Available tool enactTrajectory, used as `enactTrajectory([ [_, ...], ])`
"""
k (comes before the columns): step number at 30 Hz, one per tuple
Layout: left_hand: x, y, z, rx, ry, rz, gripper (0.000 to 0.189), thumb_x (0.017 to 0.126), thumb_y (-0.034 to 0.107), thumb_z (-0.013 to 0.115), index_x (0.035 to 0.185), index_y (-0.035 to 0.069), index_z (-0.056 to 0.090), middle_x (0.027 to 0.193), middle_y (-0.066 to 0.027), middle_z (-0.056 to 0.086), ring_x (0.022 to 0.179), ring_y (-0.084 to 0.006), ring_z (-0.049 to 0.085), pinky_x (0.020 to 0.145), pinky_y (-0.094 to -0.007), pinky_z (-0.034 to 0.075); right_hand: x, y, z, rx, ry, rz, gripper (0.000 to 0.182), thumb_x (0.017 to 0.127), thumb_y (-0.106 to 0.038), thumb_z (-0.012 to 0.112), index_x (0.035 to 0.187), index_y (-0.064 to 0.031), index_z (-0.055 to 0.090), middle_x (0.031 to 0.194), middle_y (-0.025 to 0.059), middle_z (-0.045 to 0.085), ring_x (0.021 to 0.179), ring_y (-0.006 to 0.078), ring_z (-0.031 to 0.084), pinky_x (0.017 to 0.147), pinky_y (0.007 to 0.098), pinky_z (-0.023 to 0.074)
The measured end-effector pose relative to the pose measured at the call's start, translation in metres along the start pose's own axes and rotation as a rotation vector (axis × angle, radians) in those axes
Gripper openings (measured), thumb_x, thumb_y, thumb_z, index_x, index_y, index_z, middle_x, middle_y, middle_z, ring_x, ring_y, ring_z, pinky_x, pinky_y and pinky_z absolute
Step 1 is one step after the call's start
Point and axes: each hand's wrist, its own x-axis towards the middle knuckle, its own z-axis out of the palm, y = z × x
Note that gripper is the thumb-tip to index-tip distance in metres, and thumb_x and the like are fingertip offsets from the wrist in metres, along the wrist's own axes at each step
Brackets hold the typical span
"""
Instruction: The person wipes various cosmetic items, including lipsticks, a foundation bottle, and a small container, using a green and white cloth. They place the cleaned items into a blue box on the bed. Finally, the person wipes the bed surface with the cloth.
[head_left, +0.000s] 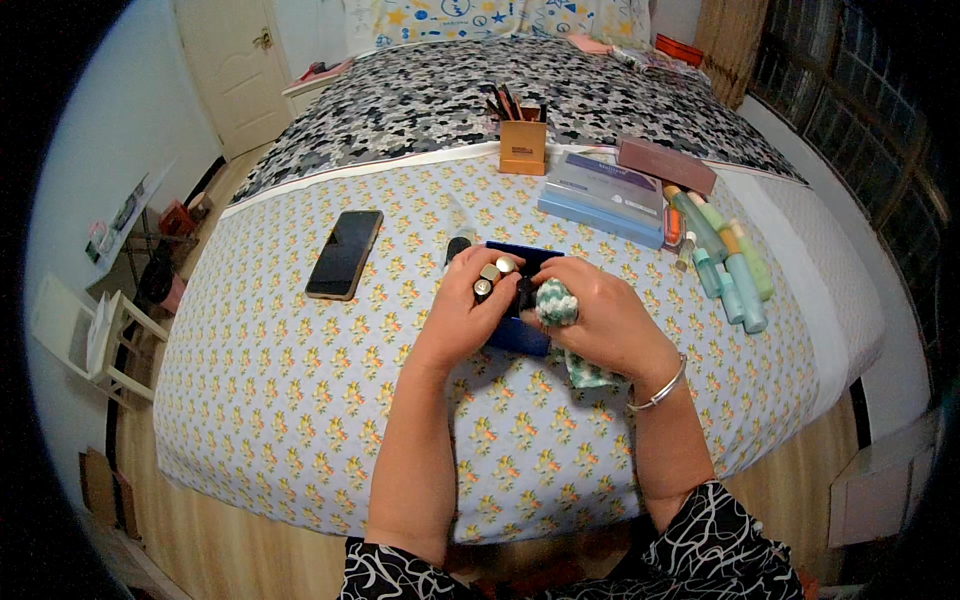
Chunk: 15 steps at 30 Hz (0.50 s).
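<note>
My left hand (466, 307) is closed around several small tubes with gold and silver ends (491, 274), which look like lipsticks, above the left part of a dark blue box (525, 337). My right hand (607, 315) grips a green and white cloth (557, 303), part of which hangs below the palm. The fingers of both hands nearly meet over the box, beside a dark item (526, 296) that they partly hide. Just behind my left hand lies a clear tube with a black cap (458, 247).
A smartphone (345, 255) lies on the left of the bed. Behind the box stands a gold holder (523, 146) with brushes or pencils. To the right are a blue-grey case (602, 196), a mauve box (666, 163), an orange item (674, 227) and several bottles (742, 281).
</note>
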Motion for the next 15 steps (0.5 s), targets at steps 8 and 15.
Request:
enactTrajectory([
  [8,0.008,-0.006,0.001,0.305,-0.037,0.186,0.029,0.087,0.029,0.049,0.096,0.003,0.056,0.09,-0.0114,0.054,0.084,-0.0234,0.053,0.078,-0.0318,0.04,0.005,-0.011,0.0,-0.272,-0.086,0.163,0.047,0.071,-0.044,0.065,0.087,-0.0009,0.054,0.081,0.0162,0.06,0.074,0.034,0.06,0.062,0.0417,0.048],
  [15,0.003,-0.003,0.0,0.149,-0.015,0.107,0.042,0.087,0.043,0.046,0.096,0.004,0.056,0.096,-0.014,0.056,0.094,-0.0321,0.051,0.082,-0.0374,0.04,0.026,-0.021,-0.004,-0.422,-0.305,0.239,0.052,0.072,-0.049,0.063,0.086,0.0006,0.056,0.074,0.0183,0.062,0.074,0.0328,0.062,0.064,0.0421,0.0482],
])
